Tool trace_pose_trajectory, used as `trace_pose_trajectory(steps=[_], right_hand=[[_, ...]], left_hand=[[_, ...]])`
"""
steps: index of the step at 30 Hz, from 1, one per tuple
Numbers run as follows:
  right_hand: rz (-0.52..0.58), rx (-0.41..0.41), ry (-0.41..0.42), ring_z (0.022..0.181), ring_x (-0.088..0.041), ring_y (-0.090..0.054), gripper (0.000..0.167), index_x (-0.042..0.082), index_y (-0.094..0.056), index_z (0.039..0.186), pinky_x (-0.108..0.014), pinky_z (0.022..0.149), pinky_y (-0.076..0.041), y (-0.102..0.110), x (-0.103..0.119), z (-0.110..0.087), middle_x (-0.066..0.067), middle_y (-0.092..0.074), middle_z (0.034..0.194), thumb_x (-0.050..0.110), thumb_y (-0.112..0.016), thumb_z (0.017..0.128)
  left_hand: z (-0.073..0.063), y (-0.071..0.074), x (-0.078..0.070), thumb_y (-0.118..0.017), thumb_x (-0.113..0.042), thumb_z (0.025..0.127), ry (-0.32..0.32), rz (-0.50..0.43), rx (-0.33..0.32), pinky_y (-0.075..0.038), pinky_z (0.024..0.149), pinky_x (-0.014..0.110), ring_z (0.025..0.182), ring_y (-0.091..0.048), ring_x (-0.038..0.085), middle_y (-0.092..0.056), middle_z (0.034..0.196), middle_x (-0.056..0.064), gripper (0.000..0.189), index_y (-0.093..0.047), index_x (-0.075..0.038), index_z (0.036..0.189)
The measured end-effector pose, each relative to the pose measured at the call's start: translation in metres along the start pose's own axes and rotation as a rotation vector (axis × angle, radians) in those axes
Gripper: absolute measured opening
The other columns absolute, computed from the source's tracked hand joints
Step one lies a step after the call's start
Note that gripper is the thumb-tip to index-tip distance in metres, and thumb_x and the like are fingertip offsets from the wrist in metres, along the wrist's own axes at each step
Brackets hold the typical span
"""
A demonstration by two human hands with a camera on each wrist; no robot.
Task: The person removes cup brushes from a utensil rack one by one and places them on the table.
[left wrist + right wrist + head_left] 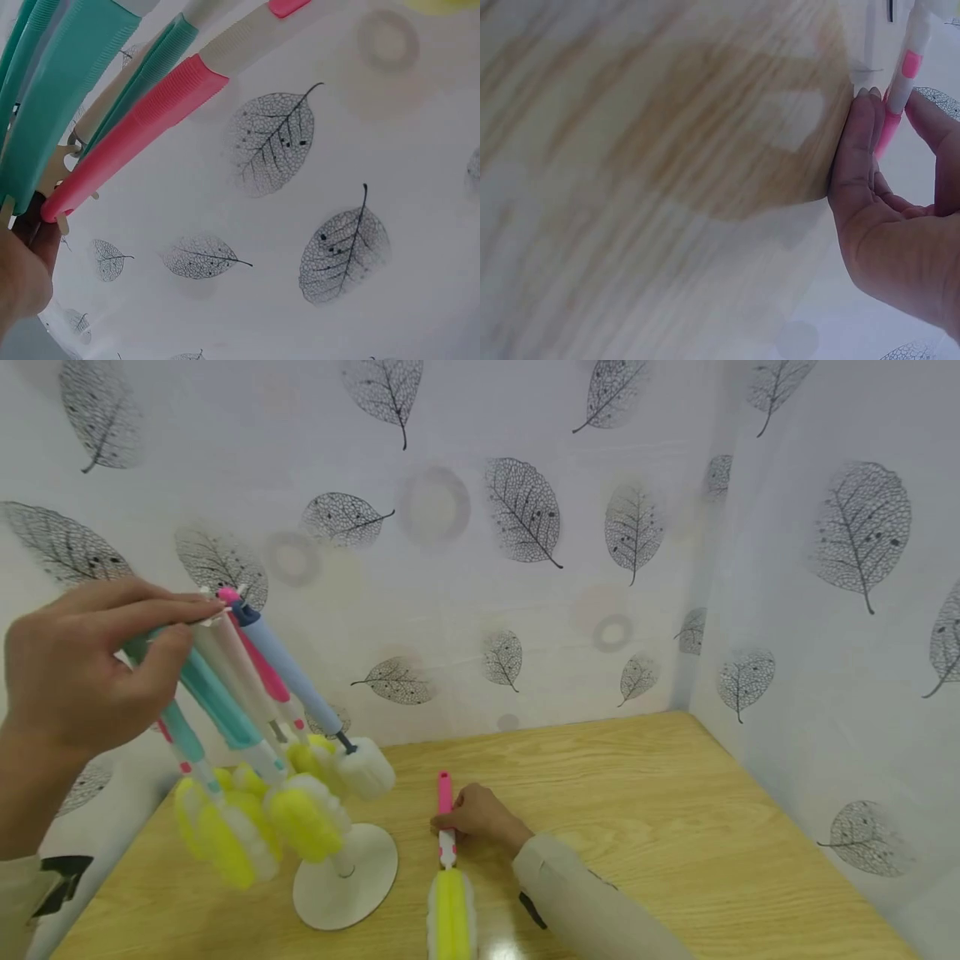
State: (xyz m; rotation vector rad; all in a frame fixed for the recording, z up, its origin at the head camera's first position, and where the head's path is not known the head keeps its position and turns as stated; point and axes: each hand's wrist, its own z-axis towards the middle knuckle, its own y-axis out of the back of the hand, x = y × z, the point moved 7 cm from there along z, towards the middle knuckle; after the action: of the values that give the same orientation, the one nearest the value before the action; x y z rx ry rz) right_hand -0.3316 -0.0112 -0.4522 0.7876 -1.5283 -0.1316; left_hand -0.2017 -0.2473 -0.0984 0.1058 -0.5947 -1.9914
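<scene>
My left hand (97,660) grips the top of a white brush stand (326,902), fingers over it and thumb below. Several bottle brushes hang there, among them a teal one (217,697) and a light-blue one (288,672) with a white head. In the left wrist view, a pink handle (135,142) and green handles hang close by the fingertips. On the table, my right hand (483,817) pinches the pink-and-white handle of another bottle brush (452,910), its yellow-and-white sponge head towards me. The right wrist view shows thumb and fingers on either side of that handle (911,64).
Beneath is a wood-grain table (637,827), its far and right edges close to walls covered in white leaf-print sheeting (465,585). The stand's round base is left of the brush on the table. Hanging sponge heads (307,818) overlap the base's post in the head view.
</scene>
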Motion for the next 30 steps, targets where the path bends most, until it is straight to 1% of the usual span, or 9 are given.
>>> trace_pose_trajectory(steps=[4, 8, 10, 12, 16, 18, 24, 27, 30], right_hand=[[-0.012, 0.002, -0.010, 0.055, -0.014, -0.059, 0.031, 0.005, -0.058, 0.071, -0.025, 0.051, -0.046, 0.000, -0.003, 0.000, -0.006, -0.063, 0.062, 0.028, -0.072, 0.084], [0.003, -0.004, -0.016, 0.059, -0.015, -0.059, 0.031, 0.004, -0.057, 0.080, -0.027, 0.055, -0.047, 0.001, -0.008, 0.000, -0.006, -0.062, 0.066, 0.032, -0.068, 0.087], [0.027, -0.007, -0.023, 0.060, -0.016, -0.060, 0.030, 0.003, -0.056, 0.083, -0.029, 0.057, -0.049, 0.001, -0.010, 0.001, -0.007, -0.062, 0.068, 0.031, -0.067, 0.088], [0.059, -0.014, -0.031, 0.060, -0.017, -0.060, 0.028, 0.002, -0.055, 0.086, -0.030, 0.057, -0.050, 0.001, -0.011, 0.001, -0.007, -0.062, 0.069, 0.028, -0.066, 0.089], [0.099, -0.037, -0.037, 0.060, -0.017, -0.059, 0.024, 0.001, -0.054, 0.090, -0.031, 0.057, -0.050, 0.004, -0.013, 0.003, -0.008, -0.062, 0.069, 0.023, -0.064, 0.090], [0.112, -0.055, -0.017, 0.059, -0.016, -0.058, 0.023, 0.001, -0.053, 0.093, -0.030, 0.055, -0.049, 0.007, -0.013, 0.004, -0.008, -0.063, 0.069, 0.022, -0.062, 0.091], [0.245, -0.091, 0.095, 0.061, -0.016, -0.061, 0.023, -0.003, -0.056, 0.102, -0.031, 0.058, -0.053, 0.021, 0.003, 0.008, -0.009, -0.063, 0.074, 0.019, -0.057, 0.094], [0.306, -0.089, 0.170, 0.064, -0.020, -0.063, 0.023, -0.003, -0.058, 0.104, -0.033, 0.060, -0.055, 0.030, 0.021, 0.007, -0.012, -0.064, 0.079, 0.018, -0.055, 0.096], [0.355, -0.083, 0.257, 0.066, -0.022, -0.064, 0.023, -0.004, -0.059, 0.106, -0.036, 0.063, -0.055, 0.042, 0.051, 0.000, -0.018, -0.065, 0.083, 0.017, -0.055, 0.097]], left_hand=[[-0.001, 0.002, -0.001, -0.043, -0.023, 0.084, 0.036, 0.040, -0.006, -0.016, 0.048, 0.014, 0.062, -0.043, 0.014, -0.070, 0.088, 0.012, 0.040, -0.076, -0.003, 0.093], [0.000, 0.003, -0.005, -0.044, -0.031, 0.080, 0.074, 0.074, -0.028, -0.016, 0.046, 0.016, 0.055, -0.045, 0.019, -0.070, 0.088, 0.011, 0.043, -0.076, -0.003, 0.091], [0.001, 0.002, -0.008, -0.044, -0.038, 0.080, 0.095, 0.099, -0.042, -0.016, 0.047, 0.017, 0.053, -0.048, 0.026, -0.070, 0.085, 0.011, 0.048, -0.076, -0.003, 0.088], [0.002, 0.001, -0.012, -0.042, -0.046, 0.081, 0.119, 0.145, -0.046, -0.022, 0.045, 0.022, 0.054, -0.052, 0.030, -0.068, 0.083, 0.013, 0.055, -0.075, -0.002, 0.087], [0.003, -0.005, -0.019, -0.041, -0.054, 0.084, 0.187, 0.242, -0.084, -0.028, 0.040, 0.040, 0.058, -0.056, 0.036, -0.066, 0.080, 0.017, 0.062, -0.070, 0.001, 0.080], [0.002, -0.007, -0.022, -0.041, -0.052, 0.087, 0.203, 0.274, -0.114, -0.028, 0.039, 0.046, 0.058, -0.056, 0.038, -0.065, 0.079, 0.019, 0.061, -0.068, 0.002, 0.078], [-0.001, -0.008, -0.024, -0.039, -0.040, 0.092, 0.199, 0.302, -0.194, -0.025, 0.039, 0.044, 0.055, -0.054, 0.037, -0.064, 0.076, 0.019, 0.052, -0.068, 0.001, 0.079], [-0.002, -0.009, -0.025, -0.038, -0.039, 0.093, 0.190, 0.297, -0.216, -0.023, 0.039, 0.041, 0.055, -0.054, 0.038, -0.065, 0.076, 0.020, 0.051, -0.068, 0.001, 0.079], [-0.001, -0.011, -0.027, -0.041, -0.036, 0.092, 0.178, 0.280, -0.242, -0.020, 0.040, 0.039, 0.056, -0.055, 0.038, -0.066, 0.077, 0.020, 0.049, -0.069, 0.001, 0.078]])
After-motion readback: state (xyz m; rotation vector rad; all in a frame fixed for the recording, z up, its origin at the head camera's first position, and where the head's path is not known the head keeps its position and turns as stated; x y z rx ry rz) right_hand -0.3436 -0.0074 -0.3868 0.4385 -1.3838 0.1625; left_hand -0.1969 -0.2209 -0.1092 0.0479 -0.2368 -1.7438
